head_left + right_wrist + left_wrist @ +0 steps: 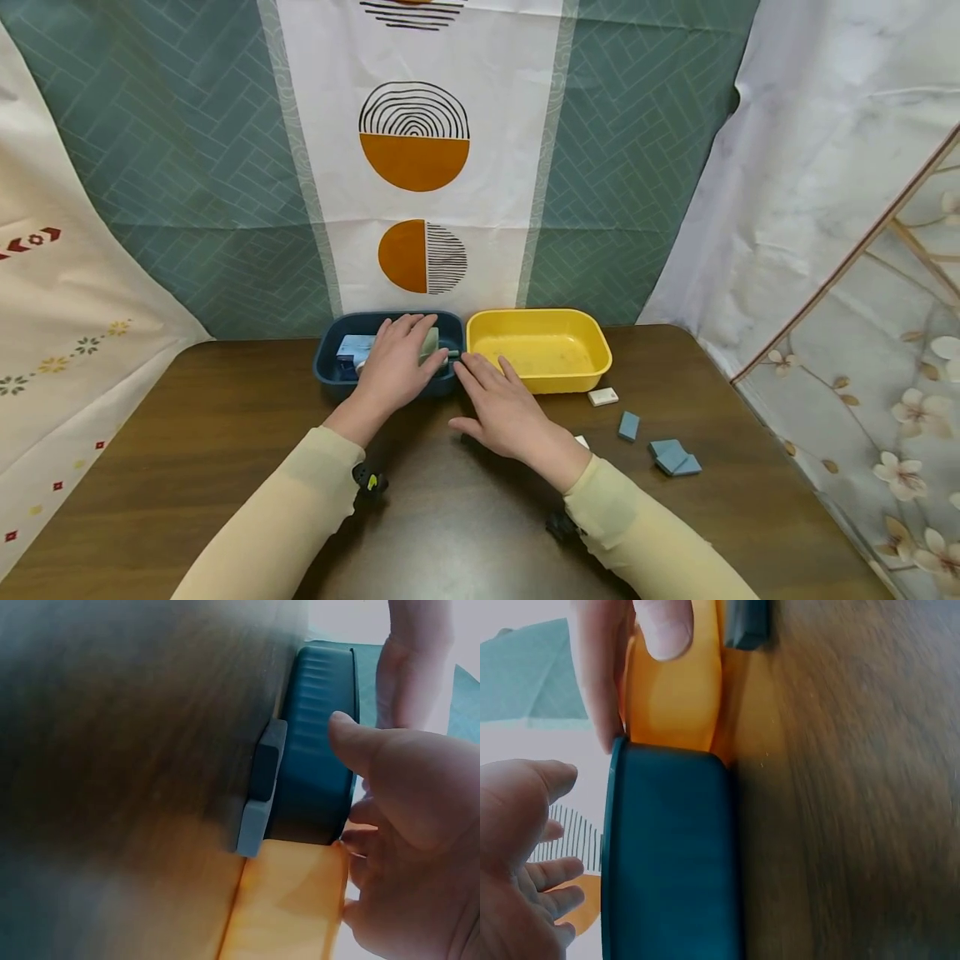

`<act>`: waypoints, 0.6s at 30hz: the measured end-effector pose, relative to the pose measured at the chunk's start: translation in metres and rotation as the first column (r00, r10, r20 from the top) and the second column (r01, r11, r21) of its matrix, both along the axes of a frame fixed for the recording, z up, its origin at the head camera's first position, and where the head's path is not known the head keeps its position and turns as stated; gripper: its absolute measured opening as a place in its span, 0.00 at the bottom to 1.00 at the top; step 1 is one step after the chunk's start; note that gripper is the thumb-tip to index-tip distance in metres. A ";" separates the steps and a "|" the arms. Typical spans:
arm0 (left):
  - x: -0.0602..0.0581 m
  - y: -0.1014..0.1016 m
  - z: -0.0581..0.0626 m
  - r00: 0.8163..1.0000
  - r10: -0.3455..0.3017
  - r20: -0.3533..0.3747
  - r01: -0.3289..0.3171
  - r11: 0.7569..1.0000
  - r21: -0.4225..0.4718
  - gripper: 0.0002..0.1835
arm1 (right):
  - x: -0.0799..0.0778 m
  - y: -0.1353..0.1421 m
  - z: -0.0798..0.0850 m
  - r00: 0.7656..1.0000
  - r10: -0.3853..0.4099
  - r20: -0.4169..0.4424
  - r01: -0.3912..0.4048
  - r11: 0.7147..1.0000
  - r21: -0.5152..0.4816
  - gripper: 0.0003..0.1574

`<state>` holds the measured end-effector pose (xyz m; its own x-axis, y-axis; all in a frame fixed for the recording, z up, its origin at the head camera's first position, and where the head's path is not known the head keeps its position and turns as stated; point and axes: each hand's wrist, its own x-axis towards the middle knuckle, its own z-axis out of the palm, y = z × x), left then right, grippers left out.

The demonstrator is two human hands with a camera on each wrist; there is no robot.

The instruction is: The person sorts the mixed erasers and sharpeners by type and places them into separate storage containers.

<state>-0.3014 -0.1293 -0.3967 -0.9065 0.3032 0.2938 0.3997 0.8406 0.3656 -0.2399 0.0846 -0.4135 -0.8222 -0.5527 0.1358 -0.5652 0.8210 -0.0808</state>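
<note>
Cream sleeves [270,517] reach forward over a dark wooden bench [465,542], with a black wrist device [369,481] at the left cuff. The left hand [397,362] lies above a dark blue tub [325,371], its fingers extended and slightly spread, gripping nothing visible; whether they touch the contents cannot be told. Within the tub, partly covered by this hand, are a light blue piece [352,347] and a pale green piece [430,340]. The right hand [502,412] is likewise open, its fingers nearly straight and the thumb held apart, with fingertips at the rims where the blue tub adjoins a yellow tub [547,383]. In the right wrist view, two blue-grey tiles [268,761] rest on the bench just beside the blue tub's near wall, one partly overlapping the other. To the right of the right hand are a white tile [603,397] near the yellow tub's corner, a single blue tile [629,426] and a small cluster of blue tiles [670,457]. Behind both tubs hangs a printed cloth [495,192] with orange and black-lined circles.
</note>
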 end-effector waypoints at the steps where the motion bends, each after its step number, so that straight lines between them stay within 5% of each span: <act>1: 0.001 0.000 0.001 1.000 -0.001 0.002 0.001 1.000 0.010 0.37 | 0.000 0.000 0.000 1.000 0.002 -0.007 -0.002 1.000 0.000 0.57; 18: 0.010 0.005 0.004 0.998 -0.037 -0.047 0.040 0.998 0.056 0.38 | 0.008 0.008 0.004 0.998 -0.001 -0.068 0.004 0.999 0.036 0.57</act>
